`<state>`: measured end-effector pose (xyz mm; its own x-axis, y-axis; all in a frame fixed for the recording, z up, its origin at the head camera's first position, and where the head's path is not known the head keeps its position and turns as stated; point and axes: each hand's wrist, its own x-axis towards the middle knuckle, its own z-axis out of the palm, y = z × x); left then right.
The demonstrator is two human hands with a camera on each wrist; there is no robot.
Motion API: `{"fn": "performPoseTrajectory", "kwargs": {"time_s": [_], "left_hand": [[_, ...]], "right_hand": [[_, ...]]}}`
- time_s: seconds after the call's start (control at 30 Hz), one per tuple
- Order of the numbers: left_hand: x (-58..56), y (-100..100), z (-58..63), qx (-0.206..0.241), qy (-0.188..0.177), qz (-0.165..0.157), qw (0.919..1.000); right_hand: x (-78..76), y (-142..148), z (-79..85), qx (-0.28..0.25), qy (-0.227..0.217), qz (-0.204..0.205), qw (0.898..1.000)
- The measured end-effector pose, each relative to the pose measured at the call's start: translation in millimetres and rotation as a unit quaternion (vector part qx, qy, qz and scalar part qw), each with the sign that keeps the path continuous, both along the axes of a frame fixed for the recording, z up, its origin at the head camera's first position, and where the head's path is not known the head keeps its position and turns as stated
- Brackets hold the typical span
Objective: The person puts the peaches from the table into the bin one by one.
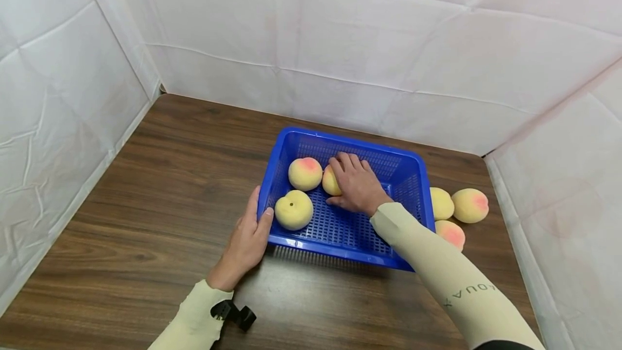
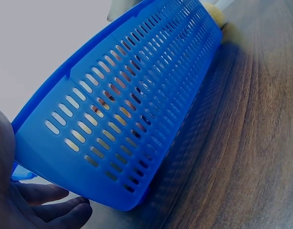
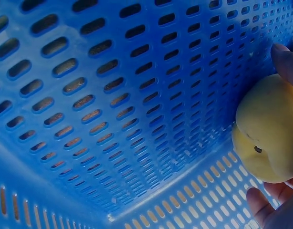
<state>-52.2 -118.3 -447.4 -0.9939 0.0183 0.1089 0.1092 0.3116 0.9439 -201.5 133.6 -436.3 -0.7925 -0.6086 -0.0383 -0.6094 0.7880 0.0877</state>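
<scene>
A blue plastic basket with slotted walls sits on the wooden table. My left hand grips its left end, thumb over the rim and fingers along the outside, as the left wrist view also shows. Inside the basket, my right hand holds a peach, with fingers and thumb curled around it; the right wrist view shows that peach close to the slotted floor. Two more peaches lie at the basket's left side: a pink-topped peach at the back and a yellow peach in front.
Just right of the basket, three peaches rest on the table: a yellow one, a pink-tipped one and a pink one partly behind the right sleeve. White sheeting walls in the wooden table at the back and sides.
</scene>
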Motion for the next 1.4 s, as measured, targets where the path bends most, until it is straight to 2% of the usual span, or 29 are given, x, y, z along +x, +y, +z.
{"fn": "performPoseTrajectory", "kwargs": {"time_s": [0.33,1.03,1.2,1.4], "left_hand": [[1.4,-0.3,2.5,-0.011,-0.009,0.001,0.9999],[1.6,-0.8,1.7,-0.005,-0.012,-0.002,0.9999],[1.1,-1.2,1.9,-0.006,-0.006,-0.002,1.0000],[1.0,-1.7,1.3,-0.008,-0.008,-0.003,0.9999]], "right_hand": [[3.4,0.5,12.1,-0.001,-0.001,-0.009,1.000],[11.8,2.4,27.3,-0.008,-0.005,0.010,1.000],[13.8,4.5,36.5,-0.008,0.002,0.015,1.000],[15.5,13.6,49.3,-0.017,-0.008,-0.004,1.000]]}}
